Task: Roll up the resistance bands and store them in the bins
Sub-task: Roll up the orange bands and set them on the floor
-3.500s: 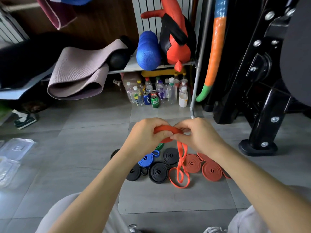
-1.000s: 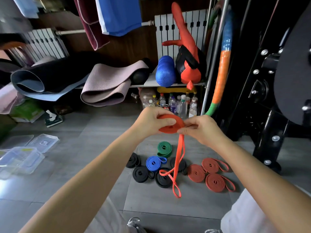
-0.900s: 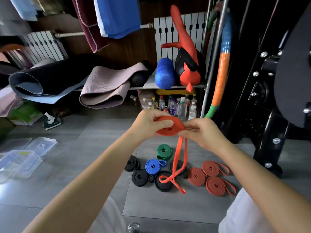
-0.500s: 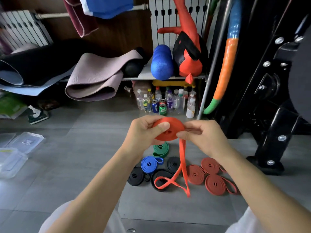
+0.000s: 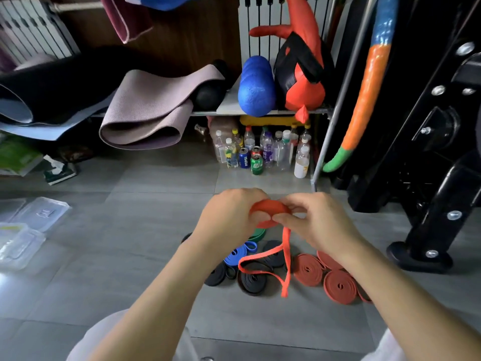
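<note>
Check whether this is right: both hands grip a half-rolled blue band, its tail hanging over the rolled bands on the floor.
Wrong colour. In the head view the gripped band is orange; the blue band lies rolled on the floor. Otherwise right: left hand and right hand grip it, tail hanging over the rolls.
</note>
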Demonstrator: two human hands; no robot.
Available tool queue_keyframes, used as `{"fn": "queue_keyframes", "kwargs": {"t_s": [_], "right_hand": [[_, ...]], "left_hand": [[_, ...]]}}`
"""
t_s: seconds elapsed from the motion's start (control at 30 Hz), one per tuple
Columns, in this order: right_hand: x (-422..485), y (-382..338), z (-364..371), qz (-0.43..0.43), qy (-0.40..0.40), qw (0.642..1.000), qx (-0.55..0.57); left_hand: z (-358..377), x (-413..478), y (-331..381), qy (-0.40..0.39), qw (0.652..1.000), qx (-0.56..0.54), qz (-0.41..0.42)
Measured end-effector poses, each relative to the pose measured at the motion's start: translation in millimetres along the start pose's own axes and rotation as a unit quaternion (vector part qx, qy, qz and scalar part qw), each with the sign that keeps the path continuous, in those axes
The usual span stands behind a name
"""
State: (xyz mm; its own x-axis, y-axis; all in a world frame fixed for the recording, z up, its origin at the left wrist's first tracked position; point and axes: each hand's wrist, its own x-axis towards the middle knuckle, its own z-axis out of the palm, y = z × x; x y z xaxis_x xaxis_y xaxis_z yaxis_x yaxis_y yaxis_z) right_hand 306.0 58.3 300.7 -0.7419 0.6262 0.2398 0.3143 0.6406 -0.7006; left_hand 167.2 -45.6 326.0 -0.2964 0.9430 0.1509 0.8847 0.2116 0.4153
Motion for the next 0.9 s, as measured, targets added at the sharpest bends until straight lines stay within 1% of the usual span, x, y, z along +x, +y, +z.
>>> {"fn": "queue_keyframes", "kwargs": {"t_s": [0.07,0.13,0.2,0.23,0.3,0.33,0.37,0.4,0.43,0.47,0.53,0.57,0.6,0.67,0.73,0.8,0.83,0.9], "right_hand": [[2.1,-0.3,-3.0,0.020,0.019,0.998,0.058],[3.5,-0.3,-6.5,0.040,0.021,0.993,0.112],[3.2,-0.8,-8.9,0.059,0.019,0.984,0.169],[2.6,-1.6,-9.8,0.065,0.020,0.978,0.195],[0.8,-4.7,-9.6,0.067,0.023,0.962,0.265],[-0.4,-5.6,-8.9,0.060,0.025,0.951,0.303],[-1.7,-5.9,-8.2,0.051,0.030,0.943,0.327],[-2.9,-5.5,-7.8,0.045,0.035,0.941,0.334],[-4.1,-4.6,-7.9,0.041,0.035,0.943,0.327],[-5.1,-3.1,-8.0,0.039,0.032,0.950,0.308],[-6.7,0.6,-6.7,0.036,0.021,0.972,0.232],[-7.7,2.7,-5.3,0.039,0.014,0.981,0.189],[-8.4,4.5,-2.9,0.040,0.005,0.987,0.153],[-10.7,5.1,0.9,0.025,-0.010,0.995,0.097],[-13.0,4.0,1.7,0.014,-0.023,0.996,0.089],[-14.1,3.2,-1.3,0.027,-0.029,0.991,0.124],[-14.2,3.2,-3.3,0.035,-0.024,0.989,0.139],[-13.7,3.6,-8.1,0.050,-0.007,0.985,0.164]], "left_hand": [[-4.2,0.7,-1.9,0.033,0.994,-0.095,-0.031],[-11.8,-0.1,-3.3,0.051,0.970,-0.231,-0.056],[-16.9,-1.9,-4.1,0.057,0.929,-0.358,-0.080],[-17.4,-3.7,-3.8,0.057,0.908,-0.404,-0.093],[-15.9,-8.1,0.1,0.055,0.865,-0.481,-0.131],[-13.6,-9.8,1.3,0.045,0.835,-0.528,-0.151],[-10.5,-10.9,1.9,0.031,0.805,-0.569,-0.166],[-7.8,-11.9,3.2,0.015,0.787,-0.591,-0.178],[-5.0,-12.5,4.5,0.002,0.791,-0.584,-0.184],[-3.0,-12.8,4.9,0.003,0.829,-0.531,-0.177],[0.6,-12.6,1.8,0.043,0.943,-0.313,-0.106],[2.1,-13.1,1.0,0.059,0.975,-0.205,-0.061],[3.6,-13.9,0.7,0.060,0.989,-0.129,-0.023],[7.6,-16.2,0.7,0.044,0.997,-0.064,0.006],[9.0,-17.9,-0.1,0.050,0.997,-0.065,-0.007],[7.5,-18.3,-0.7,0.062,0.992,-0.103,-0.030],[5.5,-18.1,-0.4,0.067,0.987,-0.141,-0.045],[0.4,-17.8,0.3,0.088,0.960,-0.252,-0.079]]}}
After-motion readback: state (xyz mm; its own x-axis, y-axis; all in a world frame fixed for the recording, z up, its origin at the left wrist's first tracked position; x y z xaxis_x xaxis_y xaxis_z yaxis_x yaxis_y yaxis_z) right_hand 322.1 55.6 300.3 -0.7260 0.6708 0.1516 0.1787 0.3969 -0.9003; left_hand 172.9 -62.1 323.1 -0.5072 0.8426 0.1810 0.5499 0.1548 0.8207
